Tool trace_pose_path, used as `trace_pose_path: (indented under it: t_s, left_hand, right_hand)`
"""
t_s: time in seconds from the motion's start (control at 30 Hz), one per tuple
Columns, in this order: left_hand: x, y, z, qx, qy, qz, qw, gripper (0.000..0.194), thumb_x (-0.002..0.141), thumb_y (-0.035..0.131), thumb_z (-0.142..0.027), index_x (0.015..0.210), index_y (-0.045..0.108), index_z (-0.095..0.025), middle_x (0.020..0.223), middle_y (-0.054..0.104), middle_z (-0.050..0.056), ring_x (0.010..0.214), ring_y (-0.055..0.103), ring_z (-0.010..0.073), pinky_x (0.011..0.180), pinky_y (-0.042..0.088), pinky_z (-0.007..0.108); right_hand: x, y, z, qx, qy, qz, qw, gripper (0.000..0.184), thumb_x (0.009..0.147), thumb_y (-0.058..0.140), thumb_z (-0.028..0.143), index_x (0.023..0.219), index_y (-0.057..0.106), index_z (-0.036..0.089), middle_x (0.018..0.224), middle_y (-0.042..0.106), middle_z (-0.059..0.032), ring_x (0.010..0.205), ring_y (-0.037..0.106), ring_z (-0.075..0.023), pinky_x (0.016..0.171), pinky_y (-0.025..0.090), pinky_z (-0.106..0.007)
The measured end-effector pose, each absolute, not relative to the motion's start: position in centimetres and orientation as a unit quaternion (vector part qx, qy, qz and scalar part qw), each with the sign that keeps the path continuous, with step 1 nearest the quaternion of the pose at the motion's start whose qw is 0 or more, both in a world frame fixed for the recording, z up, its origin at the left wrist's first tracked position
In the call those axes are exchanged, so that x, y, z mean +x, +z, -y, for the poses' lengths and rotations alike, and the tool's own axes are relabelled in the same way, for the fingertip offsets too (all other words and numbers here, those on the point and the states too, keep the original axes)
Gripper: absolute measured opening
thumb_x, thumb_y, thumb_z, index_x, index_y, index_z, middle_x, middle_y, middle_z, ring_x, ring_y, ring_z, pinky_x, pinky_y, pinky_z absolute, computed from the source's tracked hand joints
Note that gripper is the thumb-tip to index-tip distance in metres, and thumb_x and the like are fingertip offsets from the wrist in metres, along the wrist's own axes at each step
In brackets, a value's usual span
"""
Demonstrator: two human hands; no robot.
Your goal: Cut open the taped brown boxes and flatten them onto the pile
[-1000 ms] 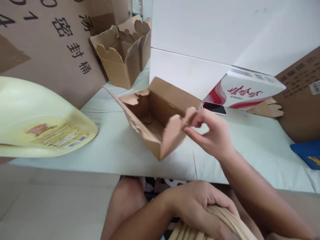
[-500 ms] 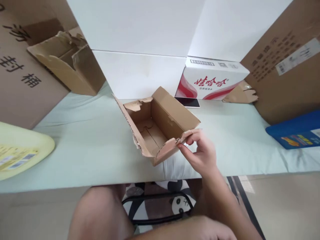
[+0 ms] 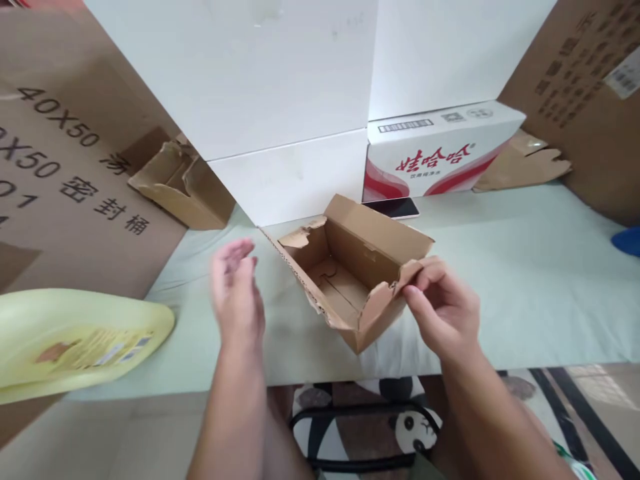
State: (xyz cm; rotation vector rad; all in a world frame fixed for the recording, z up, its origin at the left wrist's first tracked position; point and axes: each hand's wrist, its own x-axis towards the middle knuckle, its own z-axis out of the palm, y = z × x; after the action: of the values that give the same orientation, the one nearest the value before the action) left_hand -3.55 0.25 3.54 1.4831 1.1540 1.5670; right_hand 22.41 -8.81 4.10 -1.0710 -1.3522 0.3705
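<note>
An open brown cardboard box (image 3: 360,280) stands on the pale green cloth. Its flaps are raised with torn, ragged edges, and the inside I can see holds nothing. My right hand (image 3: 445,303) pinches the flap at the box's near right corner between thumb and fingers. To the left of the box, apart from it, my left hand (image 3: 237,290) is lifted in the air. Its fingers are loosely bent, slightly blurred by motion, with nothing seen in them.
A pale yellow jug (image 3: 100,347) lies at the left before a large printed carton (image 3: 65,153). Behind are a smaller torn box (image 3: 200,193), white boxes (image 3: 300,187), a red-and-white carton (image 3: 440,160) and a phone (image 3: 400,208). A blue object (image 3: 627,241) is at the right edge.
My left hand has come up from my lap, where it rested on a tan bundle, to beside the box. My right hand keeps hold of the flap, and the box now sits lower and flatter.
</note>
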Motion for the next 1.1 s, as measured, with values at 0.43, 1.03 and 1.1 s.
trace_pose_path:
  t_s: [0.43, 1.03, 1.1]
  left_hand:
    - [-6.5, -0.4, -1.7, 0.59, 0.549, -0.393, 0.442, 0.043, 0.081, 0.08, -0.063, 0.1, 0.076, -0.024, 0.127, 0.07, 0.011, 0.126, 0.064, 0.0268, 0.108, 0.051, 0.04]
    - [-6.1, 0.3, -2.6, 0.663, 0.492, -0.382, 0.415, 0.05, 0.088, 0.07, -0.064, 0.121, 0.073, -0.027, 0.146, 0.06, 0.013, 0.14, 0.055, 0.0332, 0.101, 0.057, 0.042]
    - [-5.7, 0.6, -2.5, 0.662, 0.482, -0.373, 0.437, 0.045, 0.092, 0.066, -0.062, 0.116, 0.075, -0.025, 0.146, 0.063, 0.013, 0.147, 0.05, 0.0354, 0.115, 0.049, 0.049]
  right_hand:
    - [23.3, 0.2, 7.3, -0.572, 0.134, 0.483, 0.649, 0.044, 0.078, 0.081, 0.029, 0.113, 0.055, 0.03, 0.129, 0.055, -0.0051, 0.094, 0.061, -0.0155, 0.076, 0.052, -0.031]
    - [22.7, -0.3, 6.5, -0.55, 0.317, 0.443, 0.633, 0.023, 0.087, 0.073, 0.049, 0.093, 0.072, 0.027, 0.121, 0.074, -0.0058, 0.124, 0.065, -0.0273, 0.106, 0.05, -0.045]
    - [22.6, -0.5, 6.6, -0.542, 0.33, 0.439, 0.636, 0.02, 0.086, 0.07, 0.045, 0.092, 0.073, 0.027, 0.121, 0.074, -0.0064, 0.125, 0.064, -0.0295, 0.105, 0.05, -0.047]
